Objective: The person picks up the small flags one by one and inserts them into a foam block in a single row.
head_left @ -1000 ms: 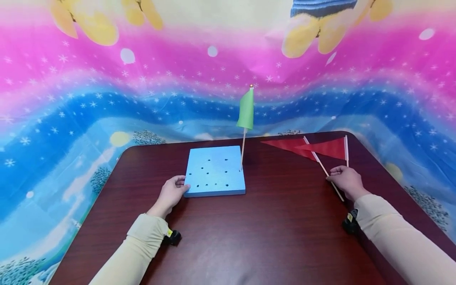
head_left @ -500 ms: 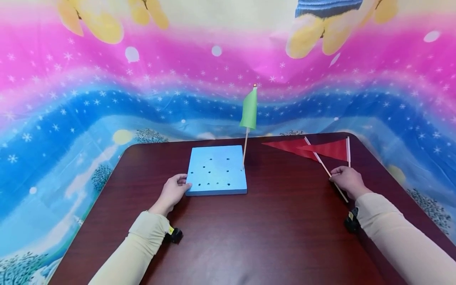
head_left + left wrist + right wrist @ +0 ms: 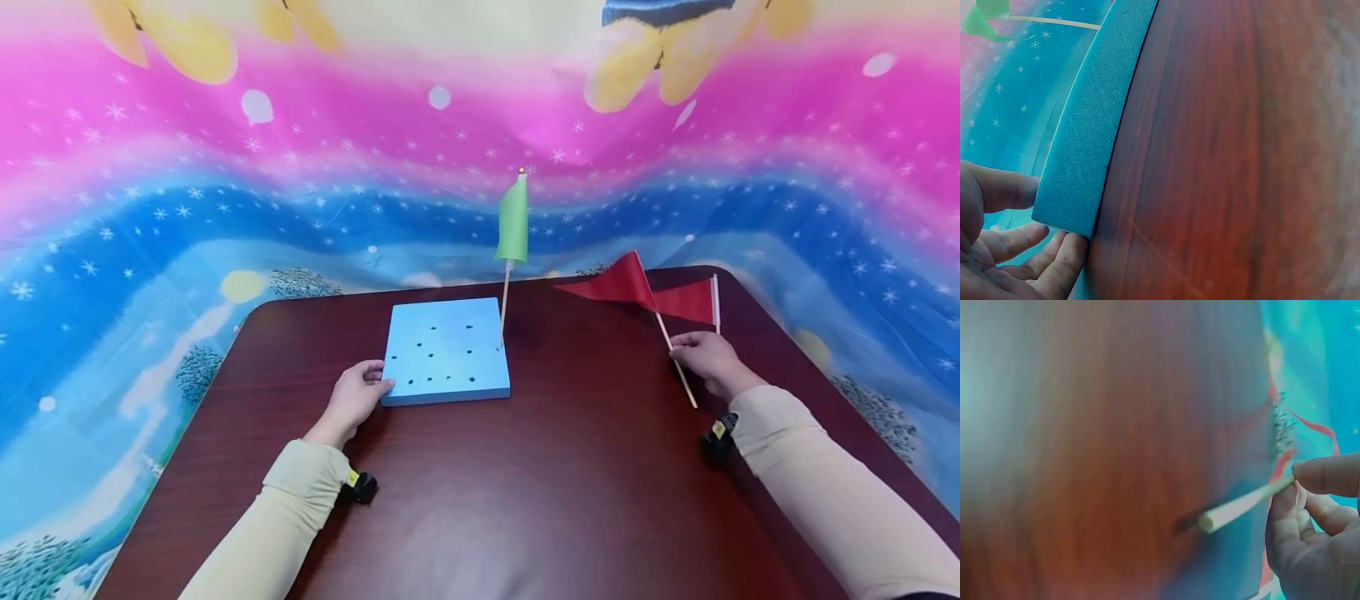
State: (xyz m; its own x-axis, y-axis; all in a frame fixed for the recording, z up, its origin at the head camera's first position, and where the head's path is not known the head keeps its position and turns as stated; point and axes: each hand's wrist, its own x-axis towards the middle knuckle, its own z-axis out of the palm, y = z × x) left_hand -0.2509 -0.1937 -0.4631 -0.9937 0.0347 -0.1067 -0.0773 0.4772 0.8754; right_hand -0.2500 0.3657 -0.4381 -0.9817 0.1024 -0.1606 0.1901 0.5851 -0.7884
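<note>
Right hand point(image 3: 703, 357) pinches a red flag point(image 3: 617, 282) near the surface's right edge; left hand point(image 3: 358, 398) lies open against the foam block point(image 3: 445, 350), where only the green flag point(image 3: 513, 223) stands planted.

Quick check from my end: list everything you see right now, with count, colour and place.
foam block: one, light blue, with dark holes in its top, on the table left of centre.
green flag: one, upright on a wooden stick at the block's far right corner.
red flags: two, on light sticks; one raised off the table in the right hand, the other behind it; whether it lies flat I cannot tell.
table: one, dark reddish wood.
backdrop cloth: one, pink, blue and yellow with snowflakes, behind the table.
left hand: touches the block's near left corner, fingers relaxed.
right hand: pinches the raised flag's stick.
</note>
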